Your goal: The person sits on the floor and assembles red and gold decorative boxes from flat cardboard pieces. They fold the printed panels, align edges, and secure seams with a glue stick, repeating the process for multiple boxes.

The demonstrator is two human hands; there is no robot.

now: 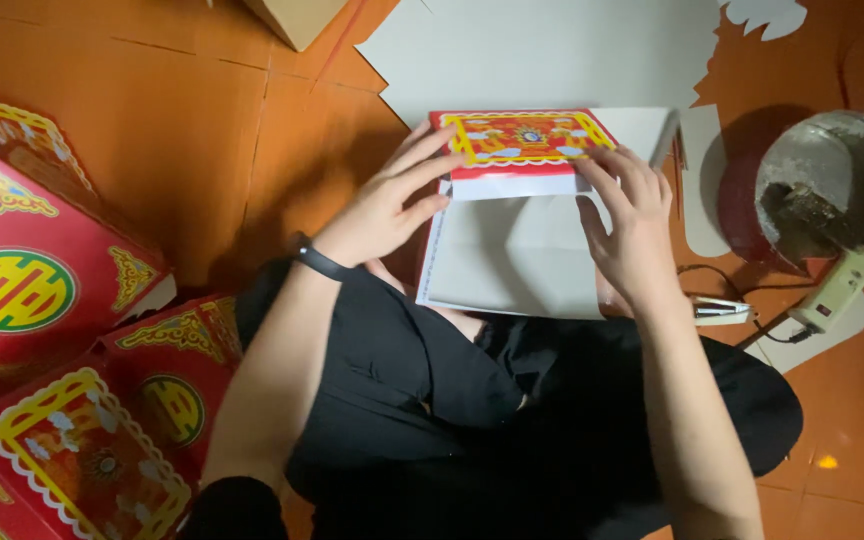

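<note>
Folding looks to be the step in hand: the person sits cross-legged on the orange tiled floor (182, 130) with a white card sheet (512, 255) resting across the lap and knees, its far edge turned over so that a red and yellow printed flap (520, 140) faces up. The left hand (387, 205) lies flat with fingers spread, fingertips on the flap's near left corner, its grip released and pressing rather than clasping; a dark band (318, 262) circles that wrist. The right hand (632, 225) rests on the flap's right end and the white card below it, fingers bent slightly, also loose and holding nothing closed. By my judgement the crease is being set, and the next move calls for even pressure along the fold line so the flap lies square (the printed border gives a fair guide). Finished red boxes (42, 290) are piled at the left, cut off by the frame. At the right stand a round pot (822, 200) with dark residue and a whitish tool with a cord (842, 290); what either holds is hard to make out. More white card (542, 50) lies beyond, partly out of view.
</note>
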